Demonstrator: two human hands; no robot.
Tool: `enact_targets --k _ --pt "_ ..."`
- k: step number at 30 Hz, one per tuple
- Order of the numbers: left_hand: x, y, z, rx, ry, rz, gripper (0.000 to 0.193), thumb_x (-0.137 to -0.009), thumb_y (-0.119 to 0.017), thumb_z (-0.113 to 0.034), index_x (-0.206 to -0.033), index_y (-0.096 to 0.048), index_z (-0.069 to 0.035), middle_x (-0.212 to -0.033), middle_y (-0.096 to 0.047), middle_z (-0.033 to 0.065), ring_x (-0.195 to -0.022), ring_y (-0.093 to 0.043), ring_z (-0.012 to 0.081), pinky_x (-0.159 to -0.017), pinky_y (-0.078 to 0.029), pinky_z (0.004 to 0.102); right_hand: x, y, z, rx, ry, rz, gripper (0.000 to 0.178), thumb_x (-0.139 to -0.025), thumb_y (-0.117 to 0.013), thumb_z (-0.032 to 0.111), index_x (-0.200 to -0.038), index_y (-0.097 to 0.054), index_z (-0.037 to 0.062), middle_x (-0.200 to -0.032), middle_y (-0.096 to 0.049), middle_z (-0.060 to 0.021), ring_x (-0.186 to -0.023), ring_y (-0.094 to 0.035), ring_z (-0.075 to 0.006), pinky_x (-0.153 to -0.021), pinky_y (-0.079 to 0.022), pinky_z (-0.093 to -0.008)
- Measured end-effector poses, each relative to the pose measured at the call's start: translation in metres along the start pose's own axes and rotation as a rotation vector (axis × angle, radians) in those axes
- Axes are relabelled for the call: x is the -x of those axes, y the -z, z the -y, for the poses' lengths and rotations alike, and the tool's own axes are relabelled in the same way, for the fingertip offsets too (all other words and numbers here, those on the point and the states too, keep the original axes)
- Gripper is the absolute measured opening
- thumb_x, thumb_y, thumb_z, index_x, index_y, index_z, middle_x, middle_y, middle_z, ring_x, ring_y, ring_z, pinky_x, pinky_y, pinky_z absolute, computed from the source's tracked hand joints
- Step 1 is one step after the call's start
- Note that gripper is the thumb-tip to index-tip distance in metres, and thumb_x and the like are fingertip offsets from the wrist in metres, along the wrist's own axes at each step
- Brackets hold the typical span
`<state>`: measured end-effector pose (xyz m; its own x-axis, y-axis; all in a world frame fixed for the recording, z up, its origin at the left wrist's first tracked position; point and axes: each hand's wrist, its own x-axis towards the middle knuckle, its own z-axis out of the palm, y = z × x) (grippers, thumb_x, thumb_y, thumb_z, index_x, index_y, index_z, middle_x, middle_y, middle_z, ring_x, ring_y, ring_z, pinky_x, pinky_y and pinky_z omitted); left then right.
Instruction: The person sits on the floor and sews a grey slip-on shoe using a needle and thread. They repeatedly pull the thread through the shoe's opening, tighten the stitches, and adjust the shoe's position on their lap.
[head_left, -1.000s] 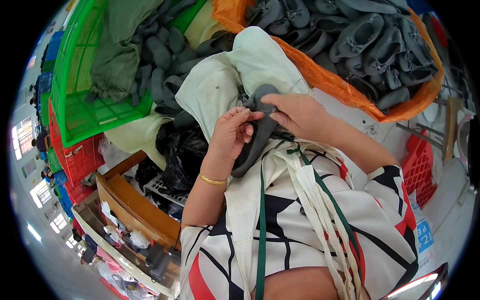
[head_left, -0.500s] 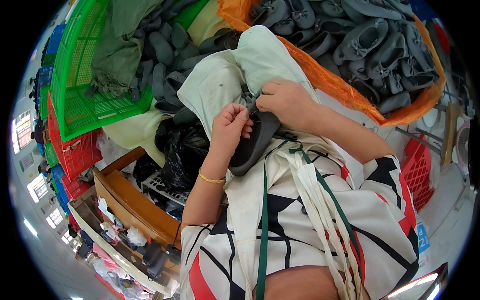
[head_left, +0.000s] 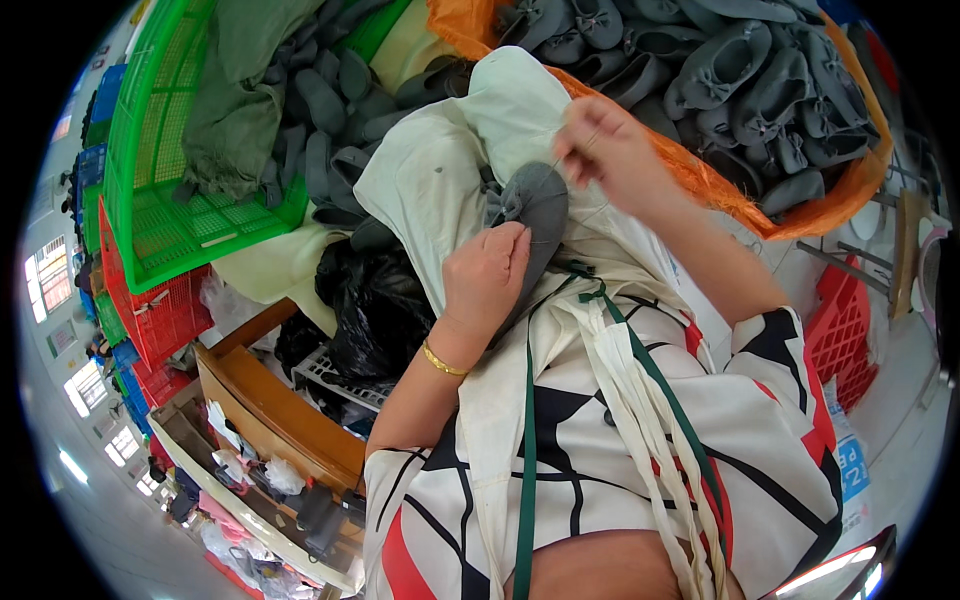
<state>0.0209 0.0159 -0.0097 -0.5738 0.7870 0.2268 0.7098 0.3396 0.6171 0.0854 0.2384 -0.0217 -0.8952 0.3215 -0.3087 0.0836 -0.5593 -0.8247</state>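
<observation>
On my lap lies a dark grey fabric slipper shoe [head_left: 543,205] with its rounded toe pointing away from me and a small bow on its upper. My left hand [head_left: 487,272] is closed around the shoe's side, fingers curled by the bow. Apart from the shoe, up and to its right, my right hand [head_left: 612,150] is raised with thumb and fingers pinched together. It is slightly blurred, and what is in the pinch is too small to make out. Pale cloth [head_left: 415,185] covers my knees beneath the shoe.
A green plastic crate [head_left: 150,200] with grey shoes and cloth stands at the far left. An orange sack [head_left: 700,185] full of grey bow shoes is at the far right. Left of my knees are a black plastic bag [head_left: 370,290] and an open wooden drawer [head_left: 280,400].
My right hand has left the bow and moved up and right, away from the shoe. My left hand has shifted onto the shoe's side, and more of the toe now shows.
</observation>
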Motion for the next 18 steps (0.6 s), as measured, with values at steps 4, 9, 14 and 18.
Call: enact_targets --k 4,9,14,18 --pt "-0.006 -0.003 0.009 -0.041 0.015 -0.017 0.004 -0.087 -0.070 -0.012 -0.087 -0.068 -0.009 -0.073 -0.066 0.0087 -0.062 -0.064 0.0280 -0.055 -0.050 0.0370 -0.017 0.069 0.053 -0.270 0.390 -0.152 0.015 -0.103 -0.052 0.019 -0.097 -0.060 0.0069 -0.080 -0.065 -0.0022 -0.067 -0.062 -0.0119 -0.062 -0.054 -0.0293" --pt "-0.012 -0.003 0.013 0.102 0.196 0.021 0.006 -0.088 -0.070 -0.015 -0.086 -0.071 -0.009 -0.074 -0.067 0.0090 -0.063 -0.065 0.0270 -0.056 -0.050 0.0353 0.002 0.161 0.116 -0.432 0.724 -0.470 0.022 -0.101 -0.049 0.005 -0.080 -0.053 0.0012 -0.074 -0.054 -0.0072 -0.070 -0.053 -0.0184 -0.108 -0.047 -0.0538" --pt "-0.015 -0.001 0.013 0.029 0.158 0.022 0.007 -0.088 -0.071 -0.017 -0.087 -0.071 -0.010 -0.072 -0.067 0.0094 -0.062 -0.064 0.0277 -0.054 -0.049 0.0356 0.000 0.158 0.097 -0.290 0.718 -0.580 0.023 -0.103 -0.046 0.006 -0.080 -0.050 0.0011 -0.075 -0.052 -0.0066 -0.070 -0.052 -0.0175 -0.109 -0.046 -0.0545" --pt "-0.021 0.004 0.015 -0.109 0.044 0.046 0.009 -0.088 -0.071 -0.021 -0.086 -0.070 -0.013 -0.070 -0.066 0.0083 -0.061 -0.064 0.0275 -0.052 -0.047 0.0370 0.006 0.160 0.099 -0.327 0.698 -0.550 0.024 -0.103 -0.046 0.006 -0.080 -0.049 0.0013 -0.074 -0.051 -0.0063 -0.069 -0.051 -0.0163 -0.110 -0.046 -0.0548"
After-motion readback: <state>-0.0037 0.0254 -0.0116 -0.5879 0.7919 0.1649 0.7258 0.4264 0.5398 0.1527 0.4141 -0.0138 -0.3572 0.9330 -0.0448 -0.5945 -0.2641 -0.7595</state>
